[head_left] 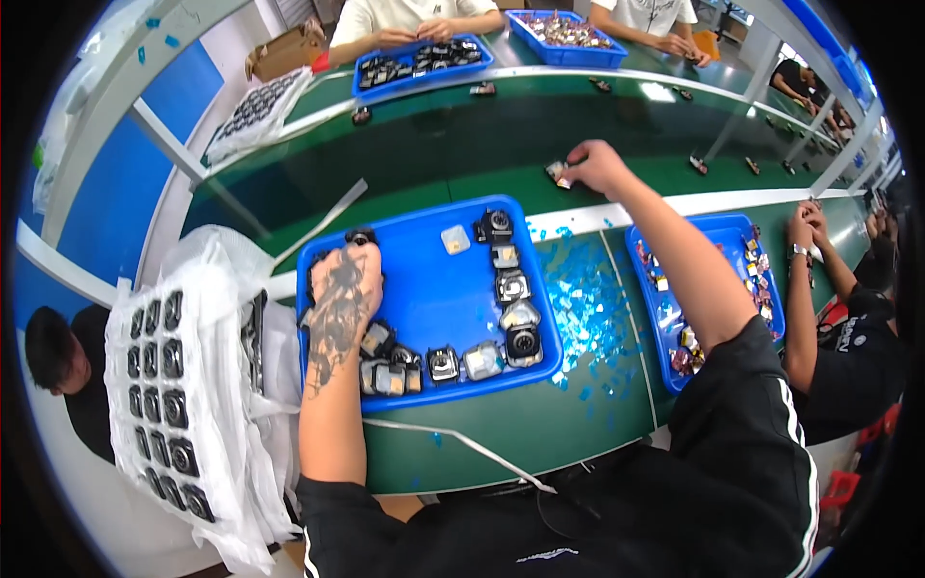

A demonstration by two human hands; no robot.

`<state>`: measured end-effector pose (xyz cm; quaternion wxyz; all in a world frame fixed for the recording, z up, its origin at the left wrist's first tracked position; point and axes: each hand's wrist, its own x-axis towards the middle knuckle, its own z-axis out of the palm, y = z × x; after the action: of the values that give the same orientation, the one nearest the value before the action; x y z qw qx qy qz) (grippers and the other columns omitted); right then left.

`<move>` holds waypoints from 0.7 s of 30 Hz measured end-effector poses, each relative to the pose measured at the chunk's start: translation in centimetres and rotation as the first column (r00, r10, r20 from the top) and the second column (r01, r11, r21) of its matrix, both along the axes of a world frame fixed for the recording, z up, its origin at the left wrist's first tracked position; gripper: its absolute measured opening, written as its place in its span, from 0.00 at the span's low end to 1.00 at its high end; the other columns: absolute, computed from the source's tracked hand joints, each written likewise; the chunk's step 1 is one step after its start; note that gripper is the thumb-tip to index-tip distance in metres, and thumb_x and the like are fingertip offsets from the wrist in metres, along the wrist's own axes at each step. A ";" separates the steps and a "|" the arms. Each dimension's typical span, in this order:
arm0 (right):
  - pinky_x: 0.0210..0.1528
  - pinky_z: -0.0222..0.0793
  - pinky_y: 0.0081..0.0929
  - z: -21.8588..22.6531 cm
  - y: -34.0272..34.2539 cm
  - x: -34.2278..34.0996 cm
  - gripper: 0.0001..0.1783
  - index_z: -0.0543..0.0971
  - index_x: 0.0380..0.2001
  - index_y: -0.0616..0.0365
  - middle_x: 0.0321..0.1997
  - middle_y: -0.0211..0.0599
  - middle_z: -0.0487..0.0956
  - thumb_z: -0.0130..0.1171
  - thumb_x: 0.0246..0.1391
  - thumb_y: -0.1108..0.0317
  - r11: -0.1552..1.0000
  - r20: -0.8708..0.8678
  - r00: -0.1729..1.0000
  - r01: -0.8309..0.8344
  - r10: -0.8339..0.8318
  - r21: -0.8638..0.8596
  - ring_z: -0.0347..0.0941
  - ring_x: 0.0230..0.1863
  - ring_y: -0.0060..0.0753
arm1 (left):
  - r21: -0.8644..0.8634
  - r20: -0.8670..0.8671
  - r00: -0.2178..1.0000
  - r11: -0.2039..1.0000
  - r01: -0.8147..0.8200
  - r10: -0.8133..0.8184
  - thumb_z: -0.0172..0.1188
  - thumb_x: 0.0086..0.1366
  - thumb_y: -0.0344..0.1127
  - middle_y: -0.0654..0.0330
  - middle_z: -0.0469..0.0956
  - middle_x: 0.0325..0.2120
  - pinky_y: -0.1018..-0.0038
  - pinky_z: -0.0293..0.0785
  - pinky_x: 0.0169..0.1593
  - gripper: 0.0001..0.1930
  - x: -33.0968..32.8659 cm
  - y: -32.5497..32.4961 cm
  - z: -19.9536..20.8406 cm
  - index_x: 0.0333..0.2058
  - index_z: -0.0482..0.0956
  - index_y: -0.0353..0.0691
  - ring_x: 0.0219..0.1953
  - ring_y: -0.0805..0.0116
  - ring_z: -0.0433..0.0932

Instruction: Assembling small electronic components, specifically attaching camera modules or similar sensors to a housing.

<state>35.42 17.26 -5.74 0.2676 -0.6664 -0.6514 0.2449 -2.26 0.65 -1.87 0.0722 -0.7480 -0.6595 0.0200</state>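
Note:
On the left, my left hand (364, 265) is closed at the far left corner of a blue tray (434, 299). Its fingertips are at a small black housing (360, 236) with a round, lens-like top. My right hand (599, 169) reaches over the dark green belt. Its fingers are closed on a small part (558, 174) with a pale face and dark edges. Along the tray's sides sit several black square housings (513, 285), some with round centres and some under clear film. One pale square piece (455, 240) lies apart on the tray floor.
Blue film scraps (588, 318) litter the green table between my tray and a second blue tray (665, 376) of small parts. White packing trays (207, 385) of black housings stack at left. A white rail (674, 204) borders the belt. Co-workers sit across and at right.

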 end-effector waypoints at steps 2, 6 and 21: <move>0.45 0.73 0.33 0.3 -0.1 -0.1 0.23 0.81 0.36 0.63 0.37 0.46 0.81 0.76 0.35 0.63 0.999 0.069 0.997 0.026 -0.028 0.024 0.78 0.41 0.42 | 0.020 0.025 0.999 0.999 -0.030 0.029 0.66 0.54 0.37 0.52 0.80 0.36 0.62 0.74 0.46 0.15 -0.6 0.2 -0.3 0.39 0.75 0.41 0.43 0.52 0.78; 0.40 0.74 0.32 3.3 -2.9 1.4 0.22 0.80 0.39 0.62 0.32 0.42 0.82 0.71 0.44 0.59 0.981 0.078 0.996 0.036 -0.051 0.192 0.80 0.36 0.39 | 0.198 0.280 0.957 0.980 0.013 -0.070 0.67 0.53 0.32 0.53 0.78 0.27 0.61 0.73 0.39 0.11 1.8 -0.5 2.8 0.31 0.73 0.41 0.33 0.49 0.78; 0.31 0.74 0.21 7.2 -21.2 -3.9 0.05 0.78 0.33 0.62 0.29 0.37 0.79 0.61 0.55 0.72 0.822 -0.397 0.723 -0.456 0.565 0.340 0.77 0.30 0.22 | -0.160 0.983 -0.001 0.857 0.489 0.183 0.61 0.61 0.23 0.60 0.79 0.32 0.80 0.78 0.38 0.13 11.8 -4.4 4.4 0.45 0.73 0.32 0.35 0.76 0.79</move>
<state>31.48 -3.98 1.44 0.4138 -0.3436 -0.7455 0.3936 9.55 -3.71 2.55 -0.5902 -0.6043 -0.3977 -0.3581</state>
